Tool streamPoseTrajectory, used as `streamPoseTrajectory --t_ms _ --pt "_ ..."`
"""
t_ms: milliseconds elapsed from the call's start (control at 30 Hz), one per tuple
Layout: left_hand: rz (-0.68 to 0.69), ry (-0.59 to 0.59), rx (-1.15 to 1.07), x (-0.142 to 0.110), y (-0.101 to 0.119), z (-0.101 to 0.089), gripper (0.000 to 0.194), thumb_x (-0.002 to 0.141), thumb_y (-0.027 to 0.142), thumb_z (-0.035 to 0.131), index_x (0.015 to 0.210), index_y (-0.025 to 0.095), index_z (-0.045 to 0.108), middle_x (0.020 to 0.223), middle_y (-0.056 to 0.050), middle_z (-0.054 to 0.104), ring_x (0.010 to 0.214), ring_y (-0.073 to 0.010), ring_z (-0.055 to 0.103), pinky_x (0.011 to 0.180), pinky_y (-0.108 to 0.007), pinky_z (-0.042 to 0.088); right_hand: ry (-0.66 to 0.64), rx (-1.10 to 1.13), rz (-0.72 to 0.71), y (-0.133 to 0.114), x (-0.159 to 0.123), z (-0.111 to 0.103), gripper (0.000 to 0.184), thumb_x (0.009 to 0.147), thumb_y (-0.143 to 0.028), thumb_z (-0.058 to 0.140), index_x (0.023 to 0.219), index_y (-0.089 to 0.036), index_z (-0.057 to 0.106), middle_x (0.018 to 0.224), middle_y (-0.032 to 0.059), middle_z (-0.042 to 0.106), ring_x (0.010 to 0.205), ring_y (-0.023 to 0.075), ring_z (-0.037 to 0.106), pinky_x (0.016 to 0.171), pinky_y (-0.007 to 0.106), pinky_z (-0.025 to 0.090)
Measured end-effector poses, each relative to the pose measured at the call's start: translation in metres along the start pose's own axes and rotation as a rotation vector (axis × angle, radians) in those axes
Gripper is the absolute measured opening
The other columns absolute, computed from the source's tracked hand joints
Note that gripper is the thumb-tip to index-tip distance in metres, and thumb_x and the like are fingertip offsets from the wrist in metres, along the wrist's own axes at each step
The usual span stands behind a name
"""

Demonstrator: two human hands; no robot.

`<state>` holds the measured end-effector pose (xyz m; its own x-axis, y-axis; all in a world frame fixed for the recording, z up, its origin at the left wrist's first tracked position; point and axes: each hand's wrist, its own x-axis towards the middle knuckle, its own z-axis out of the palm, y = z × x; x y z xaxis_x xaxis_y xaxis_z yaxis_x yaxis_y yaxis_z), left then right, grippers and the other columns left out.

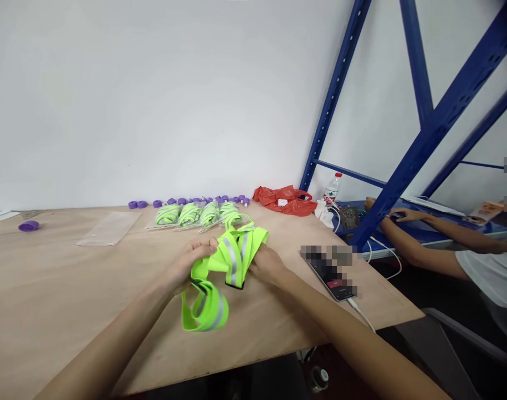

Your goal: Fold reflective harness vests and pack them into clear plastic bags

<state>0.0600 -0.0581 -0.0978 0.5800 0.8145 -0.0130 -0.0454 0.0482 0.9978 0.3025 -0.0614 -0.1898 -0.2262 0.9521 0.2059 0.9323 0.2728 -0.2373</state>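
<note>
Above the brown table, a neon-yellow reflective strap (232,253) with silver stripes and a black buckle is bunched between my hands. My left hand (190,258) has its fingers closed on the strap's left side, and a loop hangs down below it. My right hand (268,265) grips the right side, its fingertips hidden behind the folds. Just beyond lie several coiled straps of the same kind in clear bags (189,215). To their left a flat clear plastic bag (109,229) rests on the table.
Purple ring-like pieces (180,201) line the wall, with another (29,226) at far left. A red plastic bag (284,201) lies at the back. On the right are a charging phone (331,278), a blue rack post (403,166), a water bottle (332,189) and another person's arms (424,244).
</note>
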Motion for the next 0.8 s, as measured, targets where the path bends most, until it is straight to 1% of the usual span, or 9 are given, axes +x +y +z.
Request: streamPoseTrajectory --t_ms 200,333,433,500,533,600,667,767,800 --pt "0.107 0.067 -0.156 -0.001 0.040 -0.011 0.032 0.073 0.044 0.069 0.070 0.021 0.047 0.055 0.004 0.046 0.042 -0.0081 0.037 0.041 -0.023 0.028 0.048 -0.047 0.057 0.010 0.009 0.000 0.038 0.094 -0.028 0.048 0.121 -0.010 0.068 0.121 0.0256 0.066 0.111 0.0400 0.061 0.093 0.049 0.048" --pt "0.250 0.169 -0.281 -0.004 0.059 -0.018 0.032 0.072 0.037 0.070 0.066 0.020 0.044 0.054 0.005 0.036 0.044 -0.0070 0.029 0.041 -0.023 0.024 0.074 -0.037 0.007 0.018 0.006 -0.006 0.044 0.091 -0.015 0.043 0.131 -0.015 0.063 0.135 0.0203 0.061 0.119 0.0366 0.057 0.100 0.047 0.044" --pt "0.341 0.228 -0.293 -0.007 0.074 -0.026 0.029 0.072 0.035 0.068 0.065 0.021 0.044 0.055 0.003 0.035 0.046 -0.0087 0.027 0.041 -0.024 0.025 0.013 -0.063 -0.030 0.022 -0.009 -0.017 0.038 0.085 -0.006 0.043 0.108 -0.012 0.073 0.112 0.0216 0.070 0.104 0.0348 0.063 0.096 0.045 0.046" --pt "0.398 0.266 -0.290 -0.014 0.087 -0.030 0.025 0.073 0.032 0.067 0.064 0.022 0.046 0.058 0.002 0.037 0.048 -0.0096 0.028 0.041 -0.025 0.026 -0.039 -0.088 -0.059 0.021 -0.026 -0.032 0.029 0.084 -0.009 0.047 0.092 -0.011 0.075 0.095 0.0207 0.072 0.094 0.0336 0.065 0.091 0.045 0.048" --pt "0.427 0.281 -0.282 -0.018 0.095 -0.032 0.025 0.072 0.030 0.067 0.063 0.022 0.046 0.060 0.001 0.037 0.048 -0.0099 0.028 0.041 -0.025 0.026 -0.056 -0.092 -0.084 0.019 -0.035 -0.042 0.025 0.085 -0.012 0.050 0.090 -0.012 0.075 0.093 0.0192 0.071 0.092 0.0327 0.065 0.090 0.044 0.048" --pt "0.477 0.309 -0.252 -0.025 0.113 -0.037 0.023 0.071 0.027 0.068 0.061 0.023 0.047 0.061 0.000 0.038 0.048 -0.0099 0.028 0.040 -0.025 0.027 -0.066 -0.069 -0.161 0.014 -0.054 -0.068 0.024 0.089 -0.022 0.054 0.100 -0.016 0.075 0.100 0.0159 0.069 0.098 0.0313 0.063 0.090 0.043 0.048" --pt "0.497 0.333 -0.208 -0.026 0.132 -0.046 0.020 0.072 0.025 0.065 0.062 0.022 0.048 0.063 0.001 0.042 0.048 -0.0090 0.034 0.040 -0.023 0.031 -0.076 0.030 -0.177 0.011 -0.067 -0.097 0.025 0.094 -0.029 0.053 0.102 -0.020 0.075 0.096 0.0120 0.068 0.094 0.0276 0.062 0.084 0.039 0.048" --pt "0.436 0.402 -0.145 -0.003 0.148 -0.066 0.018 0.080 0.026 0.058 0.066 0.022 0.049 0.061 0.002 0.045 0.045 -0.0086 0.041 0.041 -0.020 0.036 -0.152 0.362 -0.109 0.013 -0.070 -0.127 0.026 0.093 -0.042 0.059 0.095 -0.022 0.076 0.091 0.0074 0.067 0.087 0.0227 0.062 0.080 0.033 0.047" --pt "0.359 0.448 -0.119 0.011 0.147 -0.074 0.016 0.079 0.031 0.060 0.068 0.023 0.051 0.058 0.002 0.047 0.044 -0.0089 0.041 0.038 -0.020 0.037 -0.193 0.479 -0.097 0.016 -0.066 -0.131 0.029 0.091 -0.046 0.061 0.092 -0.021 0.075 0.092 0.0067 0.067 0.087 0.0220 0.062 0.080 0.032 0.046"
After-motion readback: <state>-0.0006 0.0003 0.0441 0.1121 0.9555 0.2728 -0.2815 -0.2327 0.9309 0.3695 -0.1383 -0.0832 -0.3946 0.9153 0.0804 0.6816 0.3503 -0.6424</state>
